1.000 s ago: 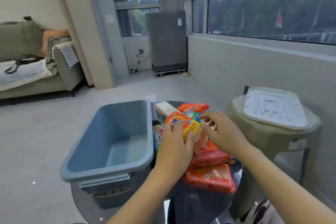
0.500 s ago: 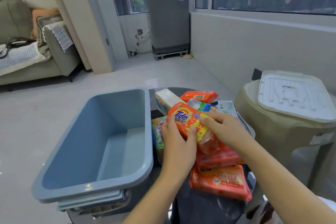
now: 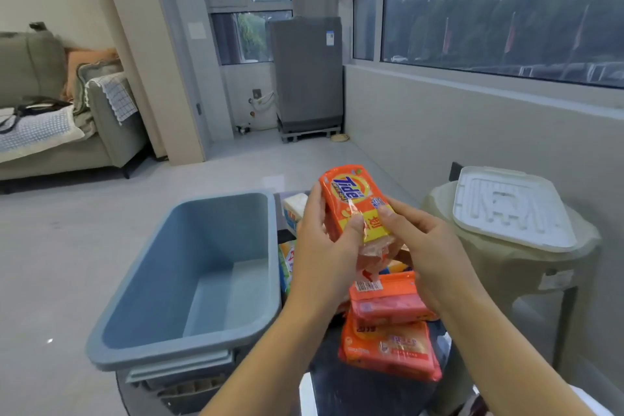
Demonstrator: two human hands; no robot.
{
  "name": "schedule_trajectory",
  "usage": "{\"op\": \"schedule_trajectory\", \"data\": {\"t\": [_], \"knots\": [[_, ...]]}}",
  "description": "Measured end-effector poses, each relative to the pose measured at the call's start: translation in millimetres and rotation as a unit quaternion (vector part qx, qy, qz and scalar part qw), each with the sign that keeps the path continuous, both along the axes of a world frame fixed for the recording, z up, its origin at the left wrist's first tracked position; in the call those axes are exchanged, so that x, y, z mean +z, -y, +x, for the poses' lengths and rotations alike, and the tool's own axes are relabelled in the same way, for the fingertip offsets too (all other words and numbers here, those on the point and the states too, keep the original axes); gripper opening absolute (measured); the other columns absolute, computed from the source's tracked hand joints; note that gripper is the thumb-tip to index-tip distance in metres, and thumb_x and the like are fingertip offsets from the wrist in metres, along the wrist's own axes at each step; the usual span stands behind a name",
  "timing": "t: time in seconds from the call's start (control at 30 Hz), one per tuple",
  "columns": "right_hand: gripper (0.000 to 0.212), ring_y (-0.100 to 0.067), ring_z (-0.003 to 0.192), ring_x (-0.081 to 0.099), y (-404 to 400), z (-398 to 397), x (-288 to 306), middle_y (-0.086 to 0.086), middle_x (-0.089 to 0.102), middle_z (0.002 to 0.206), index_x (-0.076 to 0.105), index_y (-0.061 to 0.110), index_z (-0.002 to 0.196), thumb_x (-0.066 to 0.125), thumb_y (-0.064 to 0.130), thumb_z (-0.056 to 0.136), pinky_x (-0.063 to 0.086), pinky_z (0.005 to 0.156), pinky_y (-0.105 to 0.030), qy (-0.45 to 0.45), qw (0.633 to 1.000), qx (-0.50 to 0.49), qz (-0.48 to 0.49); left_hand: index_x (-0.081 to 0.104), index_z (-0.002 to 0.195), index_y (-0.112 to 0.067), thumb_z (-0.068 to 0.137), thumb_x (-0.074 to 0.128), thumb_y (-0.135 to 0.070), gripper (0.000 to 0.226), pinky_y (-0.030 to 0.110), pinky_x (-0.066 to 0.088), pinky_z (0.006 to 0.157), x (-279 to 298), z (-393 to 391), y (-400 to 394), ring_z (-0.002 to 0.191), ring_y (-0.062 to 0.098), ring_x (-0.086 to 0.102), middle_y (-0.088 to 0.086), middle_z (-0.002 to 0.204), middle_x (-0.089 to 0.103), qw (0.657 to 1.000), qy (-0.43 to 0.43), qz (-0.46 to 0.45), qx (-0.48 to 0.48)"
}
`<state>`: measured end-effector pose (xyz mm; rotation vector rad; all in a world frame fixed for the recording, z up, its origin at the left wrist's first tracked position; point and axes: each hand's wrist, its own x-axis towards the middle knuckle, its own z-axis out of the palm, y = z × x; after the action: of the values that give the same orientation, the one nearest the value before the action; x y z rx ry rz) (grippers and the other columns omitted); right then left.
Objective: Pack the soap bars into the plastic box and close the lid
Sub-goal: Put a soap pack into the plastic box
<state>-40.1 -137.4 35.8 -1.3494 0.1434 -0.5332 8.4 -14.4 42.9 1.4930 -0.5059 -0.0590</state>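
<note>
An orange Tide soap pack [image 3: 351, 199] is raised upright above the table, gripped from both sides by my left hand [image 3: 326, 253] and my right hand [image 3: 425, 253]. Left of it stands the blue-grey plastic box [image 3: 141, 328], open and with nothing inside. Below my hands lie more wrapped soap bars: an orange pack [image 3: 388, 300], another orange pack [image 3: 388, 348] nearer me, and a white bar [image 3: 294, 206] behind my left hand. The white lid [image 3: 510, 209] rests on a beige stool [image 3: 520, 267] at the right.
The box and soaps sit on a small dark round table [image 3: 371, 388]. A low wall under the window runs along the right. A grey covered appliance [image 3: 305, 74] stands at the back; a sofa [image 3: 50, 118] is far left.
Both hands lifted the Tide soap pack off the pile and turned it upright, higher above the table. The camera view shifted slightly.
</note>
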Motion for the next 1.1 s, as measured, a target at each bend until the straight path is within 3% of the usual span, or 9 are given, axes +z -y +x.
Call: {"op": "schedule_trajectory", "data": {"t": [0.07, 0.23, 0.4, 0.53, 0.67, 0.77, 0.87, 1.0, 1.1], "knots": [[0.028, -0.016, 0.076, 0.073, -13.0, 1.2, 13.4, 0.005, 0.076, 0.087, 0.069, 0.029, 0.1, 0.068, 0.032, 0.073, 0.058, 0.054, -0.026, 0.025, 1.0, 0.015, 0.002, 0.039, 0.139, -0.032, 0.087, 0.063, -0.02, 0.058, 0.015, 0.056, 0.065, 15.9, 5.1, -11.0, 0.091, -0.008, 0.064, -0.02, 0.114, 0.058, 1.0, 0.003, -0.018, 0.015], [0.024, -0.019, 0.079, 0.073, -44.2, 20.7, 33.5, -0.001, 0.076, 0.089, 0.068, 0.021, 0.105, 0.067, 0.02, 0.082, 0.056, 0.057, -0.024, 0.065, 0.997, 0.026, 0.02, 0.055, 0.128, -0.024, 0.079, 0.072, -0.019, 0.053, 0.03, 0.058, 0.069, 43.5, 26.3, -49.8, 0.09, 0.02, 0.072, 0.007, 0.11, 0.07, 0.996, -0.075, -0.041, -0.013], [0.023, -0.02, 0.078, 0.073, -72.7, 46.7, 34.5, -0.001, 0.076, 0.091, 0.066, 0.021, 0.105, 0.066, 0.018, 0.082, 0.056, 0.056, -0.026, 0.067, 0.996, 0.06, 0.027, 0.051, 0.129, -0.035, 0.073, 0.075, -0.025, 0.062, 0.027, 0.057, 0.056, 57.2, 48.4, -86.0, 0.079, 0.019, 0.074, 0.001, 0.098, 0.076, 0.991, -0.131, -0.015, -0.023], [0.028, -0.023, 0.09, 0.071, -88.2, 67.6, 26.9, -0.006, 0.073, 0.103, 0.064, 0.024, 0.107, 0.07, 0.022, 0.08, 0.059, 0.071, -0.039, 0.045, 0.994, 0.094, 0.015, 0.052, 0.129, -0.035, 0.075, 0.074, -0.021, 0.06, 0.033, 0.058, 0.053, 59.0, 65.3, -105.5, 0.075, 0.02, 0.074, 0.002, 0.097, 0.076, 0.986, -0.166, 0.005, -0.003], [0.029, -0.019, 0.096, 0.068, -91.5, 88.5, 18.9, -0.002, 0.069, 0.109, 0.063, 0.026, 0.11, 0.067, 0.026, 0.082, 0.058, 0.076, -0.037, -0.009, 0.987, 0.146, -0.065, 0.057, 0.122, -0.026, 0.08, 0.068, -0.011, 0.046, 0.036, 0.055, 0.066, 53.8, 84.8, -123.9, 0.072, 0.021, 0.069, 0.006, 0.092, 0.074, 0.976, -0.215, 0.013, 0.022], [0.028, -0.009, 0.103, 0.063, -90.6, 99.9, 12.9, 0.01, 0.068, 0.11, 0.063, 0.032, 0.109, 0.065, 0.034, 0.082, 0.053, 0.079, -0.021, -0.036, 0.972, 0.124, -0.196, 0.062, 0.112, -0.018, 0.084, 0.062, -0.008, 0.03, 0.035, 0.05, 0.071, 42.3, 98.1, -135.7, 0.073, 0.023, 0.064, 0.009, 0.091, 0.07, 0.965, -0.257, 0.034, 0.035], [0.043, -0.003, 0.115, 0.046, -89.0, 108.2, 0.9, 0.016, 0.051, 0.125, 0.052, 0.034, 0.125, 0.061, 0.039, 0.083, 0.039, 0.088, -0.019, -0.073, 0.941, 0.066, -0.324, 0.062, 0.11, -0.015, 0.087, 0.059, -0.008, 0.024, 0.039, 0.05, 0.073, 26.6, 109.2, -140.2, 0.077, 0.026, 0.063, 0.012, 0.094, 0.069, 0.95, -0.301, 0.069, 0.043], [0.061, -0.008, 0.139, 0.021, -94.2, 116.5, -20.4, 0.008, 0.024, 0.153, 0.028, 0.027, 0.143, 0.056, 0.03, 0.089, 0.02, 0.111, -0.029, -0.118, 0.928, 0.093, -0.341, 0.057, 0.119, -0.007, 0.09, 0.054, -0.007, 0.029, 0.041, 0.05, 0.073, -0.9, 123.0, -130.7, 0.082, 0.027, 0.062, 0.016, 0.104, 0.066, 0.924, -0.363, 0.112, 0.038], [0.065, -0.001, 0.14, 0.005, -95.1, 118.3, -31.1, 0.014, 0.005, 0.157, 0.014, 0.032, 0.147, 0.05, 0.03, 0.092, 0.009, 0.109, -0.023, -0.132, 0.928, 0.116, -0.329, 0.055, 0.121, -0.003, 0.092, 0.052, -0.007, 0.03, 0.043, 0.049, 0.078, -21.2, 131.1, -119.1, 0.085, 0.029, 0.063, 0.018, 0.11, 0.066, 0.913, -0.383, 0.135, 0.038]]}}
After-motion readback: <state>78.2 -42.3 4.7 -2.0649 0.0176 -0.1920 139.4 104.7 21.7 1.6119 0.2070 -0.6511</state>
